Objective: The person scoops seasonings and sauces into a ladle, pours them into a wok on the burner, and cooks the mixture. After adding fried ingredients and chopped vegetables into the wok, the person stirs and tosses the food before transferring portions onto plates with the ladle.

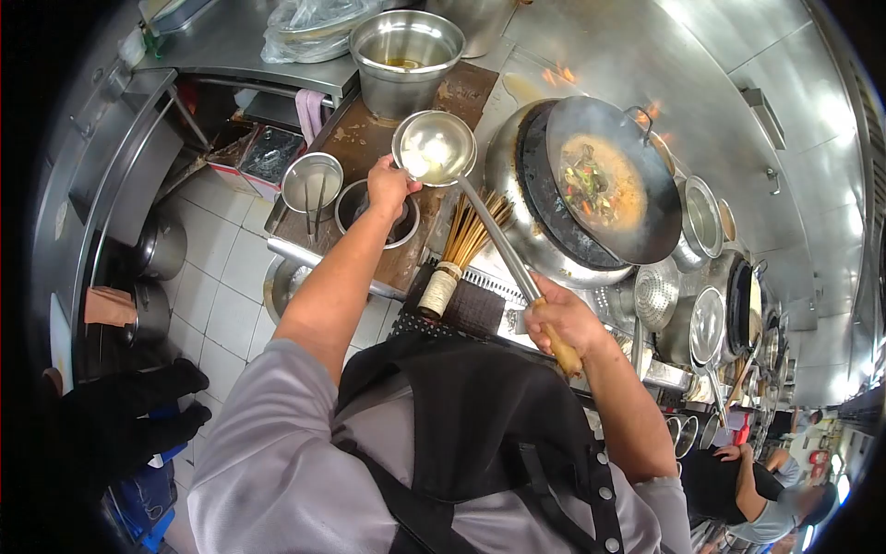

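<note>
My right hand (pixel 558 319) is wrapped round the wooden handle of a long metal ladle (pixel 498 235). The shiny ladle head reaches up and left to my left hand (pixel 391 186). That hand is closed at the rim of a round metal bowl (pixel 472 164), which shows as a second rim around the ladle head; most of it is hidden. A dark wok (pixel 660 217) sits tilted on the burner to the right, with brown broth and pieces of green and red food (pixel 591 189) in it. Steam rises and flames show behind.
A deep steel pot (pixel 406 88) stands on the counter behind my hands. A small pot with tongs (pixel 312 180) and a dark container (pixel 411 235) are at the left. Bamboo sticks (pixel 466 226) stand close in front. A perforated skimmer (pixel 657 295) lies right; a person (pixel 738 489) stands beyond.
</note>
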The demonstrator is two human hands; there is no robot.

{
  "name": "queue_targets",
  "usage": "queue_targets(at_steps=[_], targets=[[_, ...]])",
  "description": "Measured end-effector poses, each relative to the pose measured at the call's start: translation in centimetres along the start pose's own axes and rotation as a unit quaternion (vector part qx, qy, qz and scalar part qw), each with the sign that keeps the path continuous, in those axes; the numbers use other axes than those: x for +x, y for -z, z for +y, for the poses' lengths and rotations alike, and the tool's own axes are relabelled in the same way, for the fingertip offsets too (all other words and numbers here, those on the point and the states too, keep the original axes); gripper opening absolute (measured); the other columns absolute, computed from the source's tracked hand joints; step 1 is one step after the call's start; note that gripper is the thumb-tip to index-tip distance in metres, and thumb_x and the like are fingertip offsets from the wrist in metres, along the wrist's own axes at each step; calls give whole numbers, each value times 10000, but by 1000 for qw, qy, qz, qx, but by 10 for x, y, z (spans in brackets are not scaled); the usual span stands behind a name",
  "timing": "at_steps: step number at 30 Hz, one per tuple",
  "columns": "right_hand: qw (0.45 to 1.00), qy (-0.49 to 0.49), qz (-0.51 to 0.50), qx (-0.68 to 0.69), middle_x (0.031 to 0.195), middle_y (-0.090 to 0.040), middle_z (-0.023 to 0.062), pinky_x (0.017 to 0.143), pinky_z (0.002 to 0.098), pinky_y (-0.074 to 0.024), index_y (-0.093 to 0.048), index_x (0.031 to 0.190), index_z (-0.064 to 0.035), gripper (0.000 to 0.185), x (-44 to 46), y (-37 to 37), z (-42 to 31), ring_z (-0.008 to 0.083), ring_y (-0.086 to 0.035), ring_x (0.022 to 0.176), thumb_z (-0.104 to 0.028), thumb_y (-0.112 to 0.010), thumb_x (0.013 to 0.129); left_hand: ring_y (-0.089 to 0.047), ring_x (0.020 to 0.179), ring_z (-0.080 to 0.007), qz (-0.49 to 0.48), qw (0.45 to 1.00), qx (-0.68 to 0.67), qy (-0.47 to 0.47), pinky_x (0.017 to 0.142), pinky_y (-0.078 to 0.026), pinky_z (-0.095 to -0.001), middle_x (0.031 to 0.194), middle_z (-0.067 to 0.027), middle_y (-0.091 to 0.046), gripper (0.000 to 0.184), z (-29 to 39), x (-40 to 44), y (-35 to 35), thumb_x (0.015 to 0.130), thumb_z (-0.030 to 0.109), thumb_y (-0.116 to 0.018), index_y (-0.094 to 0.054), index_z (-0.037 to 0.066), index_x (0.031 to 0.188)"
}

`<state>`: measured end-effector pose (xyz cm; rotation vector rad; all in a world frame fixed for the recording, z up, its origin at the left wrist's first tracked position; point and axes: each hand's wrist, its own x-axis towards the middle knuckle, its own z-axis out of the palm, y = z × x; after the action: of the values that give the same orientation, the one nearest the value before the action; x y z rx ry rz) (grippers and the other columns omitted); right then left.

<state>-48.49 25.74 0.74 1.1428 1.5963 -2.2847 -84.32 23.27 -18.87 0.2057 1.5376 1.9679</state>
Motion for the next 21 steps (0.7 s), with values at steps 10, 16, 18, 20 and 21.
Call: queue_targets(at_steps=[10,16,18,20,21], targets=[[942,59,128,-306,732,-591,101,516,337,-511,-258,1548,-90,767,18,-23,7,175,-588,531,-46,-553,841,-648,660,-183,10,1000,10,-17,611,-600,-305,939,-119,-611,526,16,-10,-19,877,-82,-562,-414,-70,1382],[994,25,20,-106,675,-535,58,447,296,-459,-320,1506,-102,711,0,-8,-4,140,-526,483,-16,-537,834,-668,684,-244,19,999,-32,21,612,-603,-326,1020,-182,-635,523,22,-7,-22,837,-119,-536,-435,-64,1347],[995,16,-43,83,670,-513,44,392,264,-409,-391,1434,-105,629,-3,-3,-1,115,-470,463,-14,-559,834,-669,697,-245,4,999,-27,34,617,-604,-326,1006,-181,-636,496,22,-6,-12,839,-119,-532,-443,-64,1325],[984,19,-52,170,668,-500,44,382,246,-397,-385,1452,-97,619,-13,-2,-4,109,-465,461,-25,-555,861,-671,733,-250,3,998,-43,47,632,-613,-325,955,-173,-636,418,16,6,-3,858,-108,-523,-463,-61,1269],[965,17,-63,255,666,-487,45,373,227,-386,-379,1470,-90,608,-18,-1,-5,102,-459,458,-35,-551,889,-671,733,-250,1,998,-42,43,632,-613,-325,955,-173,-636,418,18,7,2,858,-108,-523,-463,-61,1269]])
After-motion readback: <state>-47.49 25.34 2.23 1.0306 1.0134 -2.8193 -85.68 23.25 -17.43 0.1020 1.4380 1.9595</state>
